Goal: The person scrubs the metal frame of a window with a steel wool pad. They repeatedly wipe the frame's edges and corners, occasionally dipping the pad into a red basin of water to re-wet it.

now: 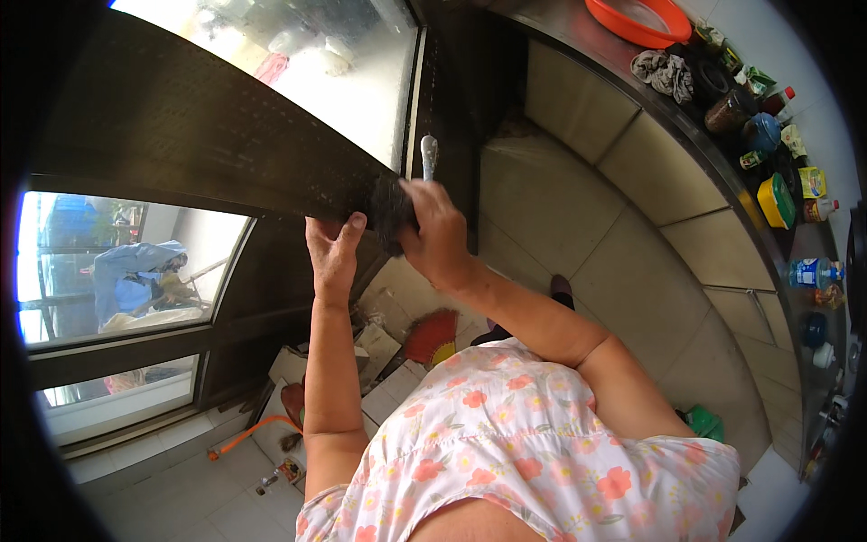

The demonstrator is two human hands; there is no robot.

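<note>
My right hand [440, 237], slightly blurred, holds a dark, fuzzy scrubbing pad [391, 213] against the edge of a dark metal-framed door [271, 149]. Just beyond its knuckles a pale door handle [428, 152] sticks out. To the left, my left hand [330, 254] grips the door's edge with the thumb on the near side; its fingertips are partly hidden behind the panel. Pale specks and streaks mark the dark surface. Above the panel is a glass pane [359, 101] with whitish smears near its frame.
A counter [684, 108] curves along the right, bearing an orange basin [640, 20], a crumpled cloth [664, 74], jars and bottles. Below my arms, a red hand fan [432, 335] and tile pieces [376, 349] lie on the floor. An orange hose [254, 430] lies lower left.
</note>
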